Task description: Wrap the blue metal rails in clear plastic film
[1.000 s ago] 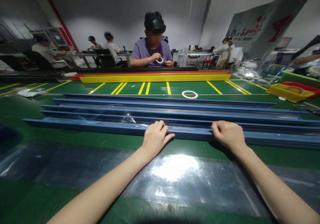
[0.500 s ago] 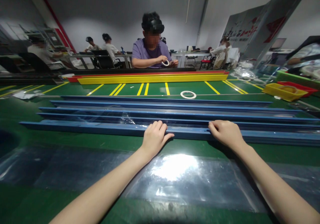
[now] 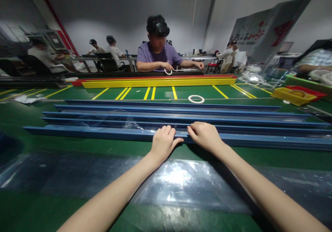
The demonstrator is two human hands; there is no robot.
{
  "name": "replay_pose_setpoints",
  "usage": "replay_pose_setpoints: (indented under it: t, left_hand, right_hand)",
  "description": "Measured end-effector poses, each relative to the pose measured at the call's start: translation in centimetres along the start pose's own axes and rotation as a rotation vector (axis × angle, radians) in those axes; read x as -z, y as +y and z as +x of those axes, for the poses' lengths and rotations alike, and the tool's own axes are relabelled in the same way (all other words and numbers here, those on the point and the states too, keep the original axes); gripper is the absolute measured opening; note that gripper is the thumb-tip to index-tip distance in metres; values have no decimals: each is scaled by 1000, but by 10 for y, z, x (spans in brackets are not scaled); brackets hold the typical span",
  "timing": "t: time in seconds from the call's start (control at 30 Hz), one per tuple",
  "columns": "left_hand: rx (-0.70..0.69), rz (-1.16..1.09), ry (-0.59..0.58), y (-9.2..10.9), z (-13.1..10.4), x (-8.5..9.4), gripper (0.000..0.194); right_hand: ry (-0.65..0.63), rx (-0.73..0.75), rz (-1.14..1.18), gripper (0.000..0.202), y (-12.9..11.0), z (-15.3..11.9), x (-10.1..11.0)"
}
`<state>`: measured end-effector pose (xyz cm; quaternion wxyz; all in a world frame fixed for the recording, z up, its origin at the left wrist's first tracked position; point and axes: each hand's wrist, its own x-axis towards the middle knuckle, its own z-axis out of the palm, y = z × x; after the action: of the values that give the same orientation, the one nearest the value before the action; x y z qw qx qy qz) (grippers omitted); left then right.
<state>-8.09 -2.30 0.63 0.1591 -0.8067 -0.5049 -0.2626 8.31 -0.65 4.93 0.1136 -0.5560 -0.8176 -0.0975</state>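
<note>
A: How do the left hand's fingers sit?
B: Close together, bent over the front blue channel (image 3: 77, 132), the thumb angled out toward the other hand. Whether the left hand (image 3: 163, 142) grips anything, I can't tell.
A: And the right hand (image 3: 206, 135)?
B: Just beside it, on the same channel. Its fingers curl inward, the thumb near the index finger; I can't tell whether they pinch anything.
A: Where does that channel lie?
B: Crosswise on the green table (image 3: 140, 151), in front of more long blue pieces (image 3: 233, 118), roughly parallel. Clear film (image 3: 132, 124) lies over some of them, left of the hands.
A: Nearer the wearer?
B: A wide, shiny transparent sheet (image 3: 77, 173) lies flat under the forearms.
A: Farther out?
B: A white ring (image 3: 196, 102) lies beyond the blue pieces, then a long yellow strip (image 3: 155, 83) with red behind it. A yellow tray (image 3: 289, 96) is off to the right.
A: Who is opposite?
B: A person in a purple shirt (image 3: 155, 56), holding a small white ring.
A: Any writing?
B: Red and dark characters on the grey banner (image 3: 259, 31), too blurred to read.
</note>
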Motion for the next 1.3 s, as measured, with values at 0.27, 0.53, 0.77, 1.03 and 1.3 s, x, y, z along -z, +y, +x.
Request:
replay_pose_setpoints:
  t: [0.27, 0.53, 0.77, 1.03, 1.3]
  left_hand:
    - [-19, -3, -20, 0, -1, 0, 32]
    - [-26, -3, 3, -3, -3, 0, 33]
    - [-65, 1, 46, -3, -3, 0, 37]
    - [-124, -18, 73, 0, -2, 2, 38]
    - [-146, 24, 75, 1, -2, 2, 38]
  right_hand:
    - [60, 6, -79, 47, -11, 4, -18]
    - [100, 39, -119, 54, -4, 4, -20]
    - [109, -85, -172, 53, 41, -17, -17]
    - [147, -265, -271, 53, 101, -48, -14]
    - [116, -319, -227, 48, 103, -51, -11]
